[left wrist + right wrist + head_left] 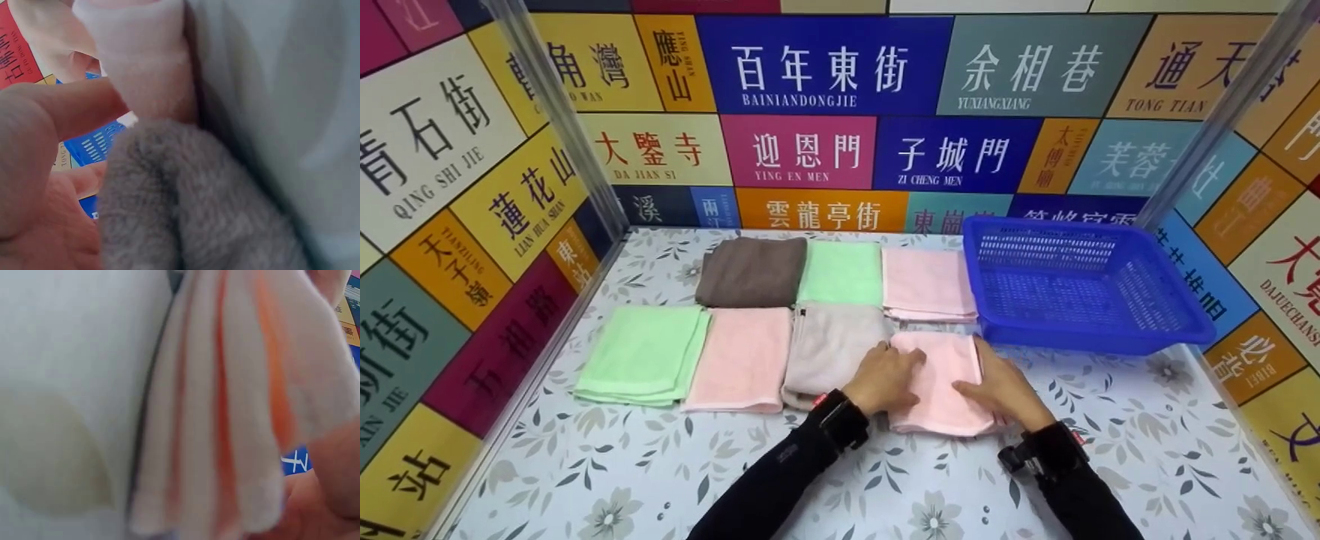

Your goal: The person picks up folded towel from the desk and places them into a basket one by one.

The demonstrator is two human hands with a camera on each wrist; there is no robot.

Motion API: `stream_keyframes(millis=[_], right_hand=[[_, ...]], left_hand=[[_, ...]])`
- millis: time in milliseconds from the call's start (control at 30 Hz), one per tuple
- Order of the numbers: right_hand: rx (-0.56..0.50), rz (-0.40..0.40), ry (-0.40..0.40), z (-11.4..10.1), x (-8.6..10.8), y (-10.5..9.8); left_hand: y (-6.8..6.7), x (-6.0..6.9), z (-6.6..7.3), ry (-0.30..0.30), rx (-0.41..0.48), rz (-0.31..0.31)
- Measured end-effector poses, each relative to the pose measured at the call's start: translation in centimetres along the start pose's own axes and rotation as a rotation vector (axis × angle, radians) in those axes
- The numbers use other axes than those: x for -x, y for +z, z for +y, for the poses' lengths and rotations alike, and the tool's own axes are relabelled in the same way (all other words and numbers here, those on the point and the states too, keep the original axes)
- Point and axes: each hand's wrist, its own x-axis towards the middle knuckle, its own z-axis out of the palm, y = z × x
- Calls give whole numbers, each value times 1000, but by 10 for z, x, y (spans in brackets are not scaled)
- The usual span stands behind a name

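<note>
Leaf-patterned tabletop (pixel 900 480) bears a folded pink towel (pixel 941 375) between grey towel (pixel 836 341) and blue basket (pixel 1099 337), its two sides touched by left hand (pixel 883 379) and right hand (pixel 1006 384), fingers ungripped and fairly straight.

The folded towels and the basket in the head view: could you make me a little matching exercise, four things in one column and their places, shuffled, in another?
Things
1. Blue basket
2. Brown towel
3. Pale grey towel
4. Pink towel touched by the left hand and right hand

Places, as seen in the head view
A. Front row, right end
B. To the right of the back row
C. Front row, third from left
D. Back row, left end

Right pairs: 1-B, 2-D, 3-C, 4-A
</note>
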Motion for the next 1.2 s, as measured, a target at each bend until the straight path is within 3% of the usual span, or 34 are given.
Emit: stream_keyframes(millis=[233,367,533,633,767,833,900,1000,1200], right_hand=[[16,3,-38,1,3,1],[21,12,-64,1,6,4],[27,31,-108,-6,6,6],[44,75,-171,-16,9,5],[68,184,-316,-40,19,0],[59,237,-370,-53,23,-8],[24,257,-374,-63,23,-19],[-44,276,-339,-74,18,-44],[-30,376,-302,-73,-5,-102]], left_hand=[[6,-6,-2,178,191,27],[9,-3,-3,177,300,-8],[6,1,-4,129,330,0],[-6,6,-4,88,344,13],[-34,20,-6,34,388,34],[-50,26,-9,30,417,56],[-65,27,-11,42,451,95],[-84,17,-9,75,482,179],[-99,-27,7,127,487,327]])
